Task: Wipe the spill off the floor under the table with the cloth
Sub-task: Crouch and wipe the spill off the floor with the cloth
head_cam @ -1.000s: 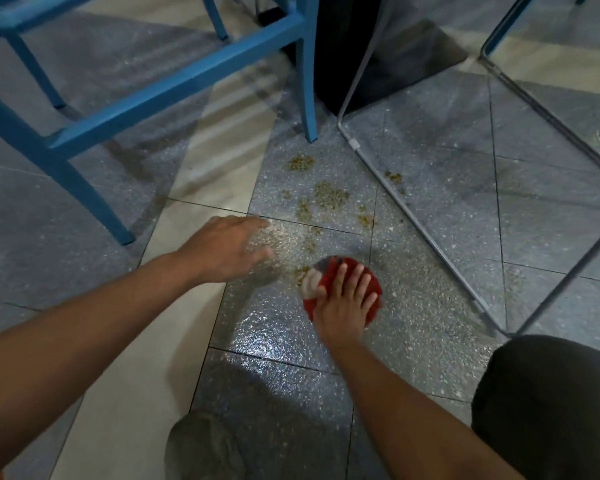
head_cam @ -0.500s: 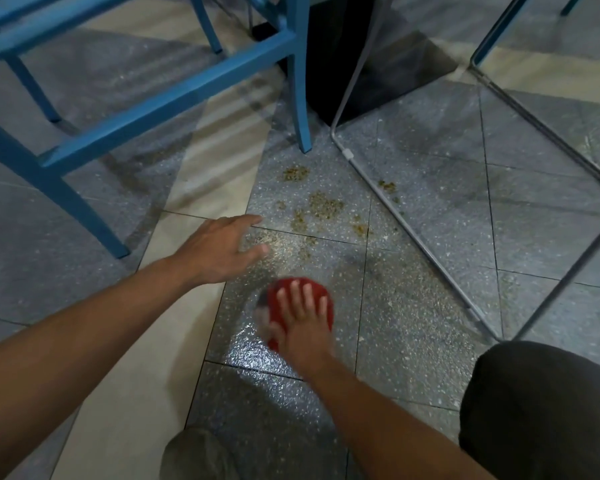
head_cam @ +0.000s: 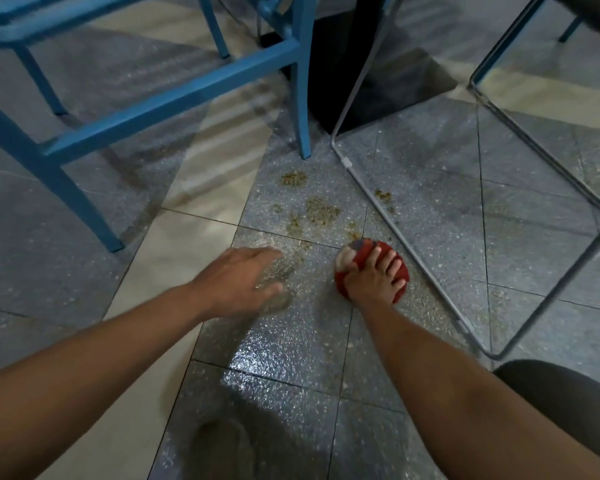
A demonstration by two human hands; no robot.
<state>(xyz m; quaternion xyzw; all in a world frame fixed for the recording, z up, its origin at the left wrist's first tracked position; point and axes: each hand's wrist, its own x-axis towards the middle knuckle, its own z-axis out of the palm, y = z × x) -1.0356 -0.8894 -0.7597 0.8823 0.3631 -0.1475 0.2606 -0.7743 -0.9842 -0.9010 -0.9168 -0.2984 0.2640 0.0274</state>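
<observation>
The wiping is midway, I'd say: the right hand (head_cam: 374,280) lies spread over the balled-up cloth (head_cam: 363,253), fingers straight and splayed, pressing it down on the floor (head_cam: 291,358) rather than clutching it. The wad sits at the near edge of the spill (head_cam: 321,213), just beside the lower rail of a grey tube frame (head_cam: 400,242). The left hand (head_cam: 236,282) is loose and holds nothing, palm down on or just over the tile as if for balance; blur keeps me from telling which. The cloth is a soft, rounded lump, mostly red with a pale patch by the thumb, and looks as if it would give under pressure. The spill reads as grainy, olive-brown flecks in several separate patches, one small one lying past the rail. The tiles are speckled blue-grey and glossy — wet-looking near the person, with thin dark grout lines. What's next, to my eye, is a push forward into the thickest patch, toward the blue chair (head_cam: 303,109) leg and the black pedestal (head_cam: 361,64), keeping the pressure flat so the grit gathers instead of scattering.
</observation>
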